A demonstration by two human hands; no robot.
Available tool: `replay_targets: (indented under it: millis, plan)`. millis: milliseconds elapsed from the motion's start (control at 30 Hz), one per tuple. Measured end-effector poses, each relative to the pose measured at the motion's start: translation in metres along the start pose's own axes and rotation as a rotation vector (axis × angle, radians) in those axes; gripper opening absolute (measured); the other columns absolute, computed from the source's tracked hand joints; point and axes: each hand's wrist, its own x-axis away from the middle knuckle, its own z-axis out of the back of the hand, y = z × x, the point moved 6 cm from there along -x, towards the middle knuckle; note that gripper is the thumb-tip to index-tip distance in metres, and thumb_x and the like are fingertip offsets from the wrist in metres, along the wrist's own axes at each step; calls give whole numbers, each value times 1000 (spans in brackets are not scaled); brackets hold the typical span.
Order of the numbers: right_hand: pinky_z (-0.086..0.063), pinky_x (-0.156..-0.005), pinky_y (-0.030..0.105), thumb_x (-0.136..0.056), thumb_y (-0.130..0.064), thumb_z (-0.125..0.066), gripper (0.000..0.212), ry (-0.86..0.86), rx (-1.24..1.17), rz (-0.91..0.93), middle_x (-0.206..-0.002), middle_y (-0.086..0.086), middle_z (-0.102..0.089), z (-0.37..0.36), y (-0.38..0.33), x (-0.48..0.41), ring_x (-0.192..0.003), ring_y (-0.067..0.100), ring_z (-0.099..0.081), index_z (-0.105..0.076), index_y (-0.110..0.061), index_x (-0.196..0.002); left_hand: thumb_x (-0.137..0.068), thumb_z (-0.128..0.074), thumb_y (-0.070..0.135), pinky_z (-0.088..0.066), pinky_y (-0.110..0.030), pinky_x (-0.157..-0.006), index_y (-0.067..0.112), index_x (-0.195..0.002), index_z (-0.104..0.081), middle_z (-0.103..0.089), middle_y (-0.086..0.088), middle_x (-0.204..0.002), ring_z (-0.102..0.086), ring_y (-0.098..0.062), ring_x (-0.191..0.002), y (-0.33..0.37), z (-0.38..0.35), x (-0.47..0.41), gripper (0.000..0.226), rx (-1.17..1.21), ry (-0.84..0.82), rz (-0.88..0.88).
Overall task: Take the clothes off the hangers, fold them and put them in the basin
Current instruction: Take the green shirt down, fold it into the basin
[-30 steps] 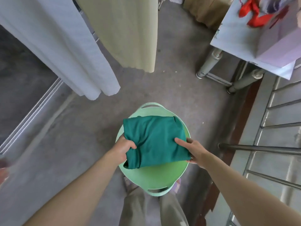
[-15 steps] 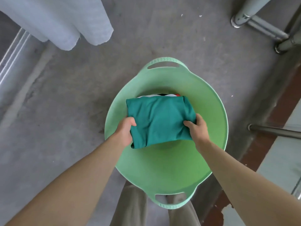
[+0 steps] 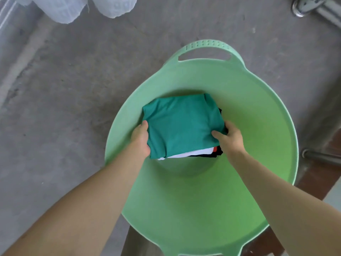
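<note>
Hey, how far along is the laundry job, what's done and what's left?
Done: folded white, red and dark clothes lie stacked in the green basin. In hand: the folded teal garment looks set on that stack, left hand and right hand each with a grip on one side. Left: let go, then take down the white clothes hanging at the top left.

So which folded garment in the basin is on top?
The teal one, held by the left hand and right hand; white, red and dark ones only peek out beneath it.

basin (image 3: 249,111): smooth plastic (slight sheen) | teal garment (image 3: 182,124): matt cloth | floor (image 3: 73,89): rough concrete
</note>
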Motion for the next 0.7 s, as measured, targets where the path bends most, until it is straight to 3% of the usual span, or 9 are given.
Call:
replay_targets:
  millis: [67,100,233,300,367,467,533,600,700]
  plan:
    - [-44,-69,28,-81,5,-49,31,29,-104,20,-88,-3,-63,2,4,8,-85,20,-56,-57,-13,-104,-98,-45,40,-49,-42,-87,16,-114,-60,-65,-7,-107,-62,-26,-98,-7,0,-5,32,120,-12,102]
    - [-43,-71,27,-81,5,-47,36,29,-92,15,-92,-4,-61,1,8,12,-87,19,-55,-55,-15,-109,-98,-46,39,-50,-41,-85,15,-114,-60,-65,-8,-108,-62,-26,-96,-8,1,-6,32,117,-4,98]
    - [-46,-94,36,-82,-5,-57,75,-89,136,-52,-129,0,-51,-13,25,16,-114,21,-52,-27,-29,-146,-98,-46,38,-51,-43,-90,15,-118,-56,-62,-11,-123,-62,-28,-103,-5,4,-14,33,-72,26,-59]
    - [-43,-101,38,-78,-4,-60,85,-152,117,-51,-133,-4,-48,-17,22,14,-119,18,-48,-22,-32,-148,-88,-50,60,-50,-46,-94,20,-123,-57,-64,-5,-122,-63,-26,-108,-15,-9,-10,53,-35,-136,76]
    - [-44,-101,38,-78,0,-59,79,-185,49,-89,-128,-4,-51,-18,18,12,-117,18,-50,-29,-28,-145,-73,-60,70,-53,-43,-90,25,-125,-58,-68,-2,-118,-65,-23,-107,-19,-24,-3,68,-33,-290,165]
    - [-47,-98,39,-79,0,-58,61,-29,42,-73,-117,-1,-56,2,14,4,-114,24,-54,-41,-20,-135,-72,-74,48,-54,-45,-87,31,-130,-52,-67,2,-120,-67,-21,-105,-20,-49,2,64,-81,-392,110]
    - [-44,-99,34,-79,1,-59,69,42,41,-22,-126,1,-55,15,13,1,-116,23,-52,-35,-22,-140,-84,-67,38,-50,-51,-93,35,-130,-48,-64,6,-122,-64,-21,-108,-20,-58,4,50,-124,-331,25]
    - [-39,-101,32,-79,2,-60,86,-12,85,8,-141,0,-45,13,13,0,-126,22,-46,-20,-29,-148,-91,-60,33,-48,-53,-95,35,-134,-43,-60,5,-127,-61,-21,-110,-18,-57,-3,46,-164,-245,-38]
    - [-32,-108,42,-77,-3,-65,102,54,420,135,-154,4,-24,4,3,0,-137,30,-29,-2,-36,-151,-95,-51,37,-47,-51,-98,29,-135,-43,-58,3,-130,-59,-23,-112,-16,-50,-10,41,-235,-168,-50]
